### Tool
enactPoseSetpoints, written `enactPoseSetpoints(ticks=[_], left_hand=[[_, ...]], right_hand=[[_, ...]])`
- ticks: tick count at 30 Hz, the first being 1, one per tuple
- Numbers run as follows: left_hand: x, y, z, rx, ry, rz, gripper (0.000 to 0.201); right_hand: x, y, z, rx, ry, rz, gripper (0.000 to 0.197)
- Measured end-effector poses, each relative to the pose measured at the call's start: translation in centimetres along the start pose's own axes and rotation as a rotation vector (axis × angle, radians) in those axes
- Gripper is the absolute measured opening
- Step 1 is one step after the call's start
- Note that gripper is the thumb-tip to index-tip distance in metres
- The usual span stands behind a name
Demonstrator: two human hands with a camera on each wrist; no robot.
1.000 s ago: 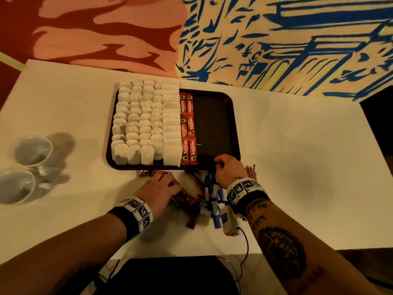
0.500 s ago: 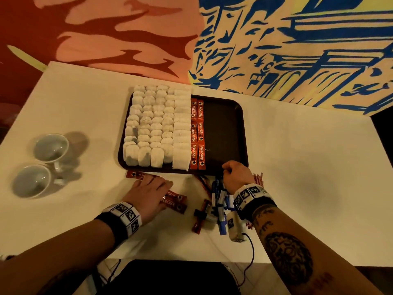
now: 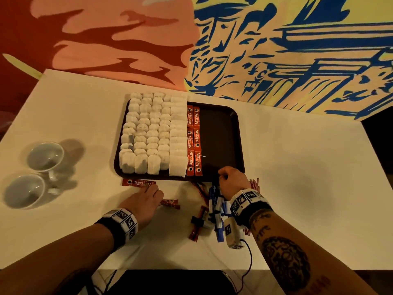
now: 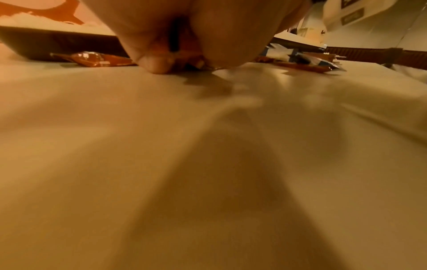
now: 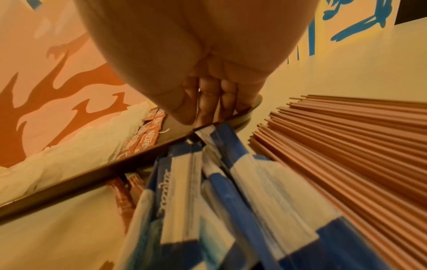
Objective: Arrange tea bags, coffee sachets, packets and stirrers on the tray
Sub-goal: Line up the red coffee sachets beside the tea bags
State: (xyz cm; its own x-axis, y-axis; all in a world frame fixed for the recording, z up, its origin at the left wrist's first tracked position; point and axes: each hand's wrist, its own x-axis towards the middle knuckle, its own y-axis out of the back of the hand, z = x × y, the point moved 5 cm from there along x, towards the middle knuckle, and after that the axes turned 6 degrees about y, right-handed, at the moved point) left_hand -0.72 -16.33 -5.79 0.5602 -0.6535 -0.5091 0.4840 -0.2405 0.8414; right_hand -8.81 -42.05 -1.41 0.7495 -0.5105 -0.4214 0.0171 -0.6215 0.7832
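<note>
A dark tray [image 3: 221,133] holds rows of white tea bags [image 3: 148,133] on its left and two columns of red coffee sachets [image 3: 193,141] beside them. My right hand [image 3: 222,176] grips the tray's near rim [image 5: 69,184], fingers curled over it. Under that wrist lie blue-and-white packets [image 3: 215,207] and pink stirrers [image 3: 254,184]. On the table before the tray, my left hand [image 3: 152,189] pinches the end of a loose red sachet [image 3: 138,182]. The left wrist view shows its thumb [image 4: 157,65] down on the table beside that sachet [image 4: 92,59].
Two white cups [image 3: 45,156] [image 3: 24,193] stand at the table's left. More red sachets [image 3: 170,203] [image 3: 197,226] lie between my hands. A small sensor box with a cable [image 3: 232,237] hangs under my right wrist. The tray's right half is bare.
My left hand has slid left along the tray's front, uncovering a red sachet there. The right hand has stayed on the tray's rim.
</note>
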Motion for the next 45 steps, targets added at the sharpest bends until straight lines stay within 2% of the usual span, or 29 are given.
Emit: enactPoseSetpoints(ticks=[4, 7, 9, 13, 15, 17, 19, 20, 24, 29, 31, 36, 38, 41, 42, 45], left_hand=[[-0.1, 2.1, 0.4, -0.194, 0.025, 0.006, 0.022], [-0.3, 5.1, 0.7, -0.430, 0.091, 0.099, 0.013], [-0.3, 6.9, 1.1, -0.621, 0.127, 0.115, 0.009], [0.4, 9.7, 2.6, -1.011, 0.111, 0.115, 0.010], [0.7, 10.5, 3.5, -1.198, 0.102, 0.088, 0.015], [0.9, 11.0, 4.2, -1.365, 0.111, 0.037, 0.018], [1.2, 11.2, 4.4, -1.497, 0.131, -0.017, 0.019], [1.3, 11.3, 4.4, -1.530, 0.138, -0.031, 0.019], [1.3, 12.0, 4.3, -1.523, 0.172, 0.019, 0.019], [1.8, 12.0, 4.5, -1.502, 0.241, 0.049, 0.021], [2.2, 12.0, 4.8, -1.529, 0.278, 0.030, 0.022], [3.0, 11.3, 4.9, -1.607, 0.412, -0.066, 0.016], [3.6, 11.1, 5.0, -1.646, 0.421, -0.112, 0.018], [4.5, 11.3, 5.3, -1.684, 0.398, -0.134, 0.052], [4.7, 11.5, 5.4, -1.699, 0.392, -0.130, 0.058], [5.2, 12.1, 5.5, -1.713, 0.422, -0.043, 0.051]], right_hand=[[0.0, 0.4, -0.8, 0.058, 0.035, 0.009, 0.027], [0.0, 0.4, -1.9, 0.120, 0.077, 0.000, 0.025], [-0.1, 0.0, -3.2, 0.167, 0.124, -0.030, 0.023], [-1.0, -0.4, -7.2, 0.375, 0.324, -0.101, 0.023], [-1.5, -0.3, -8.9, 0.521, 0.401, -0.095, 0.024], [-1.7, 0.1, -9.9, 0.653, 0.382, -0.048, 0.025], [-1.4, 0.5, -10.0, 0.760, 0.339, -0.003, 0.034], [-1.3, 0.7, -9.9, 0.812, 0.319, -0.006, 0.035], [-0.8, 1.7, -9.6, 0.944, 0.255, -0.056, 0.011], [0.7, 2.8, -8.8, 0.862, 0.274, 0.007, 0.010], [1.2, 3.1, -8.6, 0.818, 0.293, 0.035, 0.003], [2.3, 4.8, -8.4, 0.747, 0.319, 0.168, 0.010], [2.3, 5.1, -8.6, 0.695, 0.372, 0.183, 0.013], [1.8, 5.0, -9.2, 0.674, 0.534, 0.163, 0.021], [1.6, 4.9, -9.4, 0.663, 0.607, 0.157, 0.025], [1.7, 4.3, -8.9, 0.560, 0.734, 0.156, 0.028]])
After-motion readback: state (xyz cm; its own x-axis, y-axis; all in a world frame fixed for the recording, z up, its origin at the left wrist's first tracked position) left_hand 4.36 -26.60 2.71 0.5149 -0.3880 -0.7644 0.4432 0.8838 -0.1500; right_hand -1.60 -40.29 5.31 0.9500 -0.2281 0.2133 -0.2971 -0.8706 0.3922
